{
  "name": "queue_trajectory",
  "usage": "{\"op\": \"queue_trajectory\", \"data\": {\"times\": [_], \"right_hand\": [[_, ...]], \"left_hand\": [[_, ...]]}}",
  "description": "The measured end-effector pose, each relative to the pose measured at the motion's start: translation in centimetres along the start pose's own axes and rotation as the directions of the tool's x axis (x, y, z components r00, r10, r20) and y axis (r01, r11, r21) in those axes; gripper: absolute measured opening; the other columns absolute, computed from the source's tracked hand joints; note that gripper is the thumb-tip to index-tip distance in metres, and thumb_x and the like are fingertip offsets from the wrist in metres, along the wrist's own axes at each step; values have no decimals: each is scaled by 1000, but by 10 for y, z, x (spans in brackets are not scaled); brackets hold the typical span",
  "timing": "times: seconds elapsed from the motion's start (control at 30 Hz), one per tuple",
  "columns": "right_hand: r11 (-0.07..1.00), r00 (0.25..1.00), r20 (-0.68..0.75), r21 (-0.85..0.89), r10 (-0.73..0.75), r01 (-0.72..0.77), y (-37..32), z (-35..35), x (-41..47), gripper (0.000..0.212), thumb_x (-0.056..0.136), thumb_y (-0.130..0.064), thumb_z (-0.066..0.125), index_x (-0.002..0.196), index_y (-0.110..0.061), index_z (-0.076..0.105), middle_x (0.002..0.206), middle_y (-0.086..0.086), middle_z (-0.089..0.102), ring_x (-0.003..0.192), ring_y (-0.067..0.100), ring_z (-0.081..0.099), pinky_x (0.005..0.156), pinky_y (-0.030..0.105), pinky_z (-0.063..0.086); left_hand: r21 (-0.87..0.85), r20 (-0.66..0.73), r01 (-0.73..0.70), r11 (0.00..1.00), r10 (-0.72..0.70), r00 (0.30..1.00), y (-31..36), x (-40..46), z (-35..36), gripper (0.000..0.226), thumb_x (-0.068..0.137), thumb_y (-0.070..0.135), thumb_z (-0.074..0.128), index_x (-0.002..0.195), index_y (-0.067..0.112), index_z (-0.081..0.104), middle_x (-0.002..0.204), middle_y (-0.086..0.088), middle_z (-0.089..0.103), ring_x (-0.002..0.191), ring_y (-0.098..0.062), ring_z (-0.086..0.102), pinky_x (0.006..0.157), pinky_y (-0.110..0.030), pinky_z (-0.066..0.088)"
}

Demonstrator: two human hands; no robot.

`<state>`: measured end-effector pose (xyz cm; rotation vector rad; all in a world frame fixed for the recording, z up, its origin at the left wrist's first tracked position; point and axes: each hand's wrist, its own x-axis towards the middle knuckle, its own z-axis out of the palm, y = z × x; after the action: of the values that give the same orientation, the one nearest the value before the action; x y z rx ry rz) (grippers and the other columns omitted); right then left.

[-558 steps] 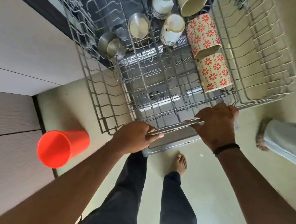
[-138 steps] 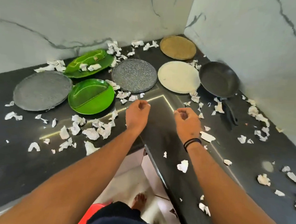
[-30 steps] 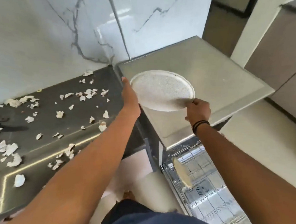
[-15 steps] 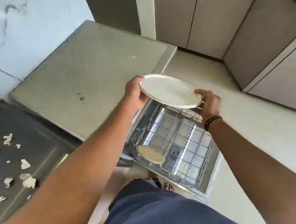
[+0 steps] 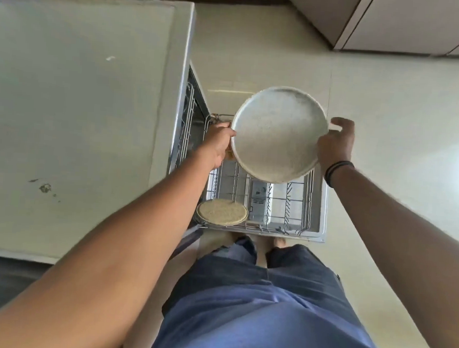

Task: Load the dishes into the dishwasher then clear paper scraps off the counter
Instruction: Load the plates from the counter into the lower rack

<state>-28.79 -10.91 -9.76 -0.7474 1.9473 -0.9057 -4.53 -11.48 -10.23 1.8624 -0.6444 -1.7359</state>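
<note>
I hold a round white speckled plate (image 5: 276, 133) between both hands, tilted with its face towards me, above the pulled-out lower dishwasher rack (image 5: 286, 205). My left hand (image 5: 218, 143) grips its left rim. My right hand (image 5: 333, 145), with a black band at the wrist, grips the right rim. A tan round plate (image 5: 221, 212) stands in the rack's near left corner. The far part of the rack is hidden behind the white plate.
The grey dishwasher top (image 5: 72, 114) fills the left side, with the dark counter's edge (image 5: 1, 274) below it. Pale floor (image 5: 403, 158) lies to the right, cabinets (image 5: 396, 19) at the top right. My legs and feet stand at the open door's front edge.
I have carried the white plate from over the counter to above the open rack. It has tipped from nearly flat to face me. My view has swung straight down.
</note>
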Motion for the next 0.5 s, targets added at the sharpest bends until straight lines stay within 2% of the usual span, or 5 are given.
{"op": "queue_trajectory", "data": {"times": [0.07, 0.13, 0.27, 0.4, 0.5], "right_hand": [[997, 999, 35, -74, 7, -5, 18, 6, 8, 41, 70, 10, 34, 90, -15, 60, 79, 2, 52, 70, 16, 47, 59, 22, 41], [985, 998, 63, -173, 31, -20, 36, 15, 16, 27, 64, 6, 37, 65, -15, 53, 63, -3, 40, 62, 17, 37, 50, 22, 30], [961, 994, 67, -267, 84, -63, 89, 36, 31, 21, 73, -4, 46, 60, -18, 54, 57, -6, 46, 65, 19, 44, 54, 24, 35], [954, 987, 118, -291, 110, -72, 134, 54, 31, 20, 85, -14, 56, 87, -20, 75, 75, -2, 61, 75, 18, 55, 66, 24, 43], [948, 967, 215, -310, 138, -66, 169, 64, 33, 22, 86, -24, 66, 104, -21, 78, 83, 3, 68, 78, 19, 60, 67, 24, 44]], "left_hand": [[60, -2, 62, 996, -62, 998, -18, 15, 0, 30, 102, 7, 44, 128, 12, 57, 110, -15, 66, 81, -26, 65, 62, -36, 57], [137, -10, 137, 981, -137, 991, -36, 25, -1, 27, 104, 17, 48, 129, 16, 59, 110, -13, 68, 84, -28, 67, 71, -43, 60], [256, 22, 368, 894, -386, 922, -76, 34, -3, 52, 99, 67, 40, 134, 29, 49, 111, -19, 63, 96, -36, 66, 85, -51, 58], [70, -27, 505, 860, -504, 863, -126, 53, -2, 68, 91, 83, 22, 120, 28, 48, 108, -28, 65, 105, -41, 68, 95, -52, 56], [-163, -151, 506, 847, -529, 835, -165, 81, -6, 86, 89, 85, 29, 131, 14, 53, 117, -29, 64, 95, -40, 71, 72, -44, 63]]}}
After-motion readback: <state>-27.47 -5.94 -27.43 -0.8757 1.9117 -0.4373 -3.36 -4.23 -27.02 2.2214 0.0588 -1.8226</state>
